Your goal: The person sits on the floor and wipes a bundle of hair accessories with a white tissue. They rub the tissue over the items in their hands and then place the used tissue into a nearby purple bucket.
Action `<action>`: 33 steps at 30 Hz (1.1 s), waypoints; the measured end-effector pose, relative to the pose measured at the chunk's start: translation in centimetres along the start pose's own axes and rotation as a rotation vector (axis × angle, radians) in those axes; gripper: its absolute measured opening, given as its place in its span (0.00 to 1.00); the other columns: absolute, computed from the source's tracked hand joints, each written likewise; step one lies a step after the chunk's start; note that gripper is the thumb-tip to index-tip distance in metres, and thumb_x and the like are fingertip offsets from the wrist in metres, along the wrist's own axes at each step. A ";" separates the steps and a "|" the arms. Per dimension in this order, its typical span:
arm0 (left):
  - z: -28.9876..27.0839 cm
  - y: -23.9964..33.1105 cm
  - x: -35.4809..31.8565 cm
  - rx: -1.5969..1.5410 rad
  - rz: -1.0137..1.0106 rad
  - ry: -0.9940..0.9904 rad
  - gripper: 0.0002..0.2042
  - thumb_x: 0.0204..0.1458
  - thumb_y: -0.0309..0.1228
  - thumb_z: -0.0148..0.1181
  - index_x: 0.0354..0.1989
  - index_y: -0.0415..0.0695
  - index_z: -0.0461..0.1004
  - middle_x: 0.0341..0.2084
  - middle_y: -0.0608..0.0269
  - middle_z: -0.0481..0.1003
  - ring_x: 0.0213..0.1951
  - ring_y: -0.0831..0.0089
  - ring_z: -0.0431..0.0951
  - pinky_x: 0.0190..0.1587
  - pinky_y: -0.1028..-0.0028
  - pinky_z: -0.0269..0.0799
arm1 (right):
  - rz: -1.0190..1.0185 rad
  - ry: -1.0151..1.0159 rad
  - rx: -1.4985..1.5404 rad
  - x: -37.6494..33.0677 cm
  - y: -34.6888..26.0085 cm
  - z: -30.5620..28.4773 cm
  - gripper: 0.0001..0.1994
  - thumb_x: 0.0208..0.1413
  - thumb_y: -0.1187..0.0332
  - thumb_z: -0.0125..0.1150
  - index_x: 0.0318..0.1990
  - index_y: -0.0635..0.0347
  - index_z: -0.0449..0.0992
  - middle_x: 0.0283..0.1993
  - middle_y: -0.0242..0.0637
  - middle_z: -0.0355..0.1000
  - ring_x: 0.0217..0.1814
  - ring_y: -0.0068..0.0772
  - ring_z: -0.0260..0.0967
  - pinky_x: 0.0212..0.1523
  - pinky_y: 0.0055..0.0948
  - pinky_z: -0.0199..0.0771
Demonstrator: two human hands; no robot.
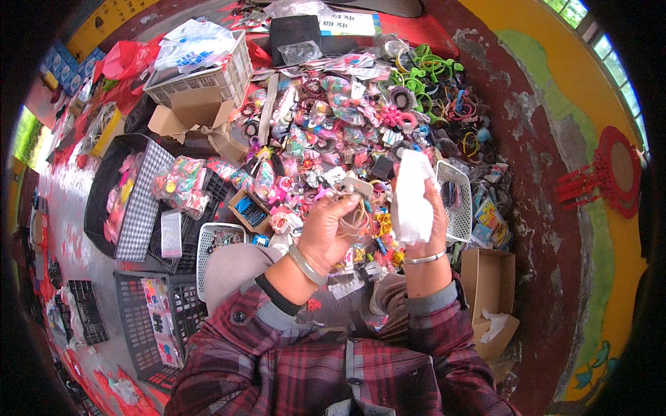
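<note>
My left hand [320, 239] is closed, thumb over fingers, on a bunch of thin looped hair ties [356, 220]. A small pale card [358, 186] shows at the top of the bunch. Beside it, my right hand [436, 232] grips a long white packet [413, 197], held upright; paper or plastic, I cannot tell which. Both hands are raised in front of me, a little apart. Below and beyond them spreads a heap of hair accessories [333, 149], many in clear bags.
White plastic baskets [458, 208] stand right and left of my hands. An open cardboard box [489, 277] is at my right, another [194, 118] at the far left. Black crates [139, 326] stand left. Green headbands [423, 76] lie at the back.
</note>
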State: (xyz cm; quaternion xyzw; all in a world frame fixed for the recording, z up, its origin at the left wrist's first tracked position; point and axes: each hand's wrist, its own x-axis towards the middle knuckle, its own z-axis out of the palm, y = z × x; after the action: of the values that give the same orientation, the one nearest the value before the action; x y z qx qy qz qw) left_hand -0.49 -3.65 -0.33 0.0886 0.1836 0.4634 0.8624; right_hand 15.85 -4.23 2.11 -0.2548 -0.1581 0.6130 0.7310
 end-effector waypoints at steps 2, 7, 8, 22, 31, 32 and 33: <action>1.1 0.4 -0.3 0.004 0.056 0.106 0.08 0.51 0.22 0.50 0.40 0.40 0.70 0.31 0.60 0.74 0.30 0.70 0.76 0.31 0.70 0.74 | 0.084 -0.100 0.223 0.0 -0.9 -0.4 0.23 0.60 0.62 0.44 0.60 0.62 0.57 0.56 0.50 0.63 0.55 0.44 0.65 0.50 0.37 0.71; 1.5 0.3 -0.3 0.039 0.175 0.006 0.13 0.51 0.23 0.50 0.46 0.37 0.67 0.37 0.56 0.73 0.37 0.67 0.76 0.40 0.67 0.75 | 0.065 -0.063 0.077 -1.2 0.1 2.1 0.25 0.61 0.52 0.38 0.58 0.61 0.59 0.53 0.45 0.66 0.54 0.42 0.65 0.51 0.38 0.69; 1.5 0.2 -0.3 0.061 0.190 -0.025 0.14 0.51 0.24 0.50 0.47 0.35 0.66 0.39 0.54 0.73 0.40 0.65 0.76 0.43 0.66 0.75 | 0.142 -0.215 0.074 -0.9 0.7 1.2 0.26 0.61 0.51 0.37 0.60 0.59 0.57 0.56 0.44 0.63 0.59 0.41 0.60 0.54 0.35 0.66; 0.8 -0.9 0.1 -0.244 0.063 -0.116 0.18 0.50 0.29 0.54 0.51 0.43 0.66 0.47 0.59 0.70 0.48 0.66 0.71 0.52 0.68 0.67 | 0.213 -0.271 -0.130 -2.6 3.6 2.5 0.40 0.47 0.72 0.56 0.67 0.54 0.40 0.64 0.35 0.51 0.64 0.37 0.52 0.62 0.31 0.54; 2.1 0.8 -0.9 -0.202 0.066 -0.117 0.23 0.42 0.14 0.48 0.52 0.34 0.64 0.47 0.51 0.70 0.50 0.62 0.71 0.53 0.68 0.68 | 0.224 -0.204 0.092 -2.6 2.8 2.4 0.29 0.56 0.55 0.49 0.61 0.60 0.55 0.58 0.42 0.61 0.58 0.36 0.61 0.55 0.30 0.64; 2.1 1.1 -0.9 -0.215 0.067 -0.114 0.24 0.42 0.14 0.47 0.52 0.33 0.63 0.47 0.50 0.70 0.50 0.62 0.71 0.53 0.68 0.68 | 0.211 -0.217 0.092 -2.6 2.2 3.2 0.29 0.56 0.53 0.48 0.60 0.62 0.56 0.58 0.43 0.62 0.58 0.37 0.61 0.56 0.31 0.63; 1.8 1.2 -0.8 -0.217 0.111 -0.111 0.24 0.42 0.14 0.46 0.54 0.31 0.61 0.47 0.48 0.69 0.50 0.61 0.71 0.52 0.68 0.69 | 0.201 -0.174 0.140 -2.4 2.2 3.9 0.30 0.56 0.51 0.47 0.59 0.64 0.57 0.57 0.44 0.62 0.58 0.38 0.61 0.57 0.34 0.61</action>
State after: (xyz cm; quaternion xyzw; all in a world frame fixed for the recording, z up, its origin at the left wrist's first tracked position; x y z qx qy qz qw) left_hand -1.07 -3.67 1.89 0.0303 0.0792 0.5221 0.8487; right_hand 11.50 -5.67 4.26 -0.1637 -0.1512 0.7124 0.6654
